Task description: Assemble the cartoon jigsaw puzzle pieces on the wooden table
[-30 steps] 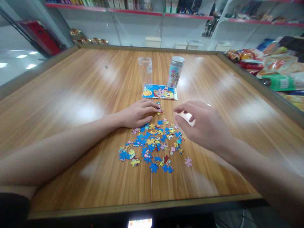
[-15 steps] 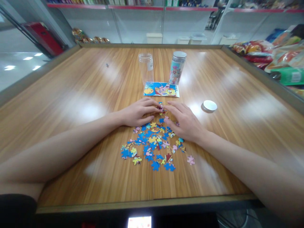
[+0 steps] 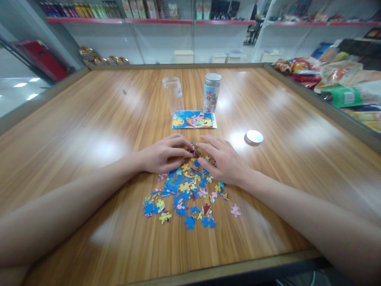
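A loose heap of jigsaw puzzle pieces (image 3: pixel 184 186), mostly blue and yellow with some pink and red, is spread on the wooden table. My left hand (image 3: pixel 166 154) rests at the heap's far left side, fingers apart and fingertips touching a few small pieces (image 3: pixel 193 150). Opposite it, my right hand (image 3: pixel 223 161) lies over the far right side with fingers spread, nothing visibly gripped. Parts of the pieces beneath both hands are hidden. Beyond the hands lies a cartoon picture sheet (image 3: pixel 195 120) in blue, pink and yellow. One pink piece (image 3: pixel 235 210) sits apart at the right.
A clear plastic jar (image 3: pixel 173 97) and a printed canister (image 3: pixel 212 95) with a silver lid stand behind the sheet. A round white lid (image 3: pixel 254 137) lies to the right. Snack packages (image 3: pixel 342 77) are piled past the table's right edge; shelves (image 3: pixel 160 22) line the back.
The camera view has tilted up a little, so the table and everything on it appear lower and slightly left. Both hands stay over the far end of the pieces with hardly any movement.
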A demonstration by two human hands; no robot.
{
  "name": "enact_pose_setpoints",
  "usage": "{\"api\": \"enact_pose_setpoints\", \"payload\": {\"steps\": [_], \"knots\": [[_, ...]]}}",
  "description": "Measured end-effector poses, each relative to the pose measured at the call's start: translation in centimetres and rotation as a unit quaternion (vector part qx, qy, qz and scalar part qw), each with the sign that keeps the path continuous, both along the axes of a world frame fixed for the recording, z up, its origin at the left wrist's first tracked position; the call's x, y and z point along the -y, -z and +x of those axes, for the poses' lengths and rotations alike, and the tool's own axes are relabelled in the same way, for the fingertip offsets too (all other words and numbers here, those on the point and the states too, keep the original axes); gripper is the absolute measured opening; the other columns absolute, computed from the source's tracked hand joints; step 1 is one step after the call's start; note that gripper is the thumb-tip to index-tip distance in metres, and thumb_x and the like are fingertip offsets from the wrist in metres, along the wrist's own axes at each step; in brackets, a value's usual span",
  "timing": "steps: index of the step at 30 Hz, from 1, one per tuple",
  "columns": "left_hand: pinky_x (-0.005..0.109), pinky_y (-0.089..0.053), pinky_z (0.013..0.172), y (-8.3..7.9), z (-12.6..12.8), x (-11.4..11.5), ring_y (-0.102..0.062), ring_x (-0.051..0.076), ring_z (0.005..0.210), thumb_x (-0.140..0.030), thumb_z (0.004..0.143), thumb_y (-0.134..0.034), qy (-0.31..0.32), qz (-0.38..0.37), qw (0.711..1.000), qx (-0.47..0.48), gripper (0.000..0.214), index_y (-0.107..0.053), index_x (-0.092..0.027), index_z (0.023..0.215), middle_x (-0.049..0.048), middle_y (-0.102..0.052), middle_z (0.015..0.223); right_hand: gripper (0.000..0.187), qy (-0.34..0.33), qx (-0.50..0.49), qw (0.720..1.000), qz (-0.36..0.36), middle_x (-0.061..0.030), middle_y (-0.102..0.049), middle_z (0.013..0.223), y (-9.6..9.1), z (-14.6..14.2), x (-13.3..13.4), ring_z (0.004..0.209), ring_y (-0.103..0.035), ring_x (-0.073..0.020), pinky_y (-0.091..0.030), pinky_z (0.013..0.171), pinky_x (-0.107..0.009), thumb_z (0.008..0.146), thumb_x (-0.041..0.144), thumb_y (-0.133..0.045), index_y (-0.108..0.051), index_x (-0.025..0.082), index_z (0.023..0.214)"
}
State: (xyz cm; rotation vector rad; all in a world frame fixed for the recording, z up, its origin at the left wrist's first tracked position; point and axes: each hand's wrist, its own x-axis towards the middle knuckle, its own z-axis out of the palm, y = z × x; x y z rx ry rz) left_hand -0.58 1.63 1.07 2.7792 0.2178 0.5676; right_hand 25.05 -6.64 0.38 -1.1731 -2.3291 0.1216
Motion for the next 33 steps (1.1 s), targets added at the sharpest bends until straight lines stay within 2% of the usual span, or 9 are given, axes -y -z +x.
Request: {"api": "enact_pose_setpoints", "payload": {"steps": [8,16,33], "knots": [[0.045,-0.051,0.103,0.36,-0.09,-0.15,-0.061,0.025,0.118,-0.022,0.095,-0.059,0.002,-0.017,1.000,0.002,0.038,-0.064,-0.029,0.132,0.0121,-0.064,0.127,0.031,-0.015,0.003,1.000,0.000,-0.0129,-0.061,0.139,0.12,0.17,-0.18,0.134,-0.052,-0.0296,-0.042,0.111,-0.049,0.099,0.032,-0.057,-0.066,0.019,0.125],[0.045,-0.050,0.103,0.26,-0.18,-0.29,-0.063,0.024,0.115,-0.027,0.094,-0.062,0.009,-0.022,1.000,0.013,0.033,-0.068,-0.030,0.127,0.0106,-0.067,0.125,0.027,-0.014,-0.004,1.000,0.004,-0.0113,-0.063,0.137,0.35,0.08,-0.32,0.133,-0.053,-0.0293,-0.042,0.109,-0.050,0.098,0.031,-0.058,-0.068,0.021,0.121],[0.046,-0.048,0.104,0.35,-0.27,-0.47,-0.063,0.025,0.116,-0.024,0.093,-0.062,0.017,-0.013,1.000,0.007,0.035,-0.069,-0.031,0.127,0.0103,-0.067,0.125,0.026,-0.019,-0.002,1.000,-0.006,-0.0099,-0.067,0.130,0.13,0.01,-0.30,0.134,-0.052,-0.0294,-0.042,0.109,-0.048,0.099,0.032,-0.056,-0.070,0.020,0.118]]}}
